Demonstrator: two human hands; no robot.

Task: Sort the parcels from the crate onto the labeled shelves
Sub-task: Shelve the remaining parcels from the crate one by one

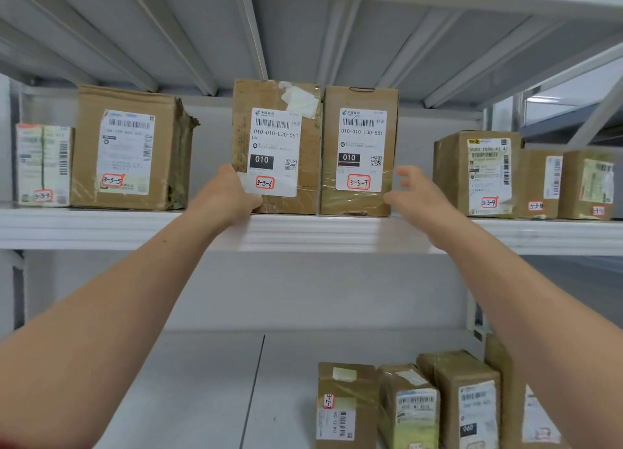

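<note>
Gripping parcel 3-3-6 point(276, 145) beside parcel 3-3-7 point(359, 152).

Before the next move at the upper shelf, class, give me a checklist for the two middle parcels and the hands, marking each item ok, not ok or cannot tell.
1. Parcel 3-3-6 stands upright on the upper shelf: ok.
2. Parcel 3-3-7 stands upright right beside it, in number order: ok.
3. Both handwritten numbers face outward and read clearly: ok.
4. The left hand holds parcel 3-3-6 at its lower left corner: ok.
5. The right hand touches parcel 3-3-7: cannot tell; it is open beside it.
</note>
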